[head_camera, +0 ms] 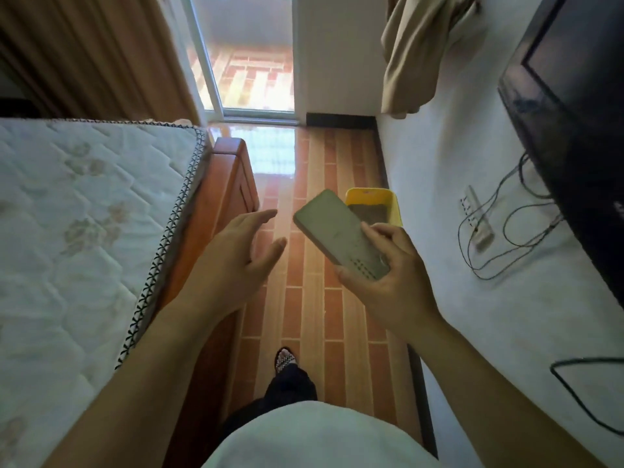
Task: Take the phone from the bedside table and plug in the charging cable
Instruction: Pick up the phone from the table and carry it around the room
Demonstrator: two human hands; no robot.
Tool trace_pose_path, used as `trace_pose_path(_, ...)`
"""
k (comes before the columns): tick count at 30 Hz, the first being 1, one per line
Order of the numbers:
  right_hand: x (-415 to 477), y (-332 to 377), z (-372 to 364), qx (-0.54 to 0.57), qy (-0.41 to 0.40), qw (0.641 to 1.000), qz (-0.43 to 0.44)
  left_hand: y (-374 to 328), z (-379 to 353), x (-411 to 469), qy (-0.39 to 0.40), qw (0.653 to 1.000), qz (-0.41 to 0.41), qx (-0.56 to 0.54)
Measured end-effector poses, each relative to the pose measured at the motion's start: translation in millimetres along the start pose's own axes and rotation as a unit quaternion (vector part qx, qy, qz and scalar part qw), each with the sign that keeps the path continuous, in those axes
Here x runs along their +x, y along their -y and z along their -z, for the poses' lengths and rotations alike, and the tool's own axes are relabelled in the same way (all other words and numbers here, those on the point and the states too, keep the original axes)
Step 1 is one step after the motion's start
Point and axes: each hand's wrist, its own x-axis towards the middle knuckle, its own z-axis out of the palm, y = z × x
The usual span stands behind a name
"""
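Note:
My right hand (388, 268) grips a phone (332, 228) by its lower end; the phone is pale grey-green and tilts up to the left, over the floor. My left hand (236, 255) hovers to its left with fingers spread, holding nothing, a short gap from the phone. On the white wall at the right a socket strip (477, 221) has thin dark cables (506, 238) looping down from it. Which cable is the charging cable I cannot tell. No bedside table is in view.
A bare quilted mattress (77, 224) on a wooden bed frame (233, 184) fills the left. A yellow bin (374, 201) stands on the tiled floor by the wall. A dark television (574, 113) hangs at the right. A glass door is ahead.

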Motion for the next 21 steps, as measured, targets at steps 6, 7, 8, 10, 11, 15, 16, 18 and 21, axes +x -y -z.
trace_pose_path(6, 130, 2, -34, 0.012, 0.024, 1.000, 0.012, 38, 22, 138, -0.029, 1.000, 0.008, 0.004)
trace_pose_path(7, 148, 1, -36, 0.012, 0.028, 0.999, 0.011, 41, 21, 158, -0.025, 1.000, 0.011, -0.001)
trace_pose_path(8, 165, -2, -38, 0.010, 0.028, 1.000, 0.007, 45, 18, 176, -0.017, 1.000, 0.012, -0.005)
trace_pose_path(10, 197, -13, -38, 0.007, 0.017, 1.000, -0.006, 50, 11, 210, 0.005, 1.000, 0.007, -0.007)
trace_pose_path(11, 213, -20, -37, 0.006, 0.010, 1.000, -0.015, 53, 6, 228, 0.014, 1.000, 0.005, -0.009)
trace_pose_path(15, 285, -57, -33, -0.005, -0.009, 0.999, -0.050, 67, -15, 310, 0.047, 0.999, -0.002, -0.010)
trace_pose_path(16, 307, -67, -33, -0.015, -0.012, 0.998, -0.055, 70, -20, 334, 0.053, 0.999, -0.007, -0.009)
trace_pose_path(18, 353, -86, -30, -0.024, -0.021, 0.998, -0.057, 72, -31, 384, 0.061, 0.998, -0.016, -0.005)
trace_pose_path(21, 426, -104, -22, -0.027, -0.035, 0.998, -0.055, 67, -44, 462, 0.071, 0.997, -0.020, 0.002)
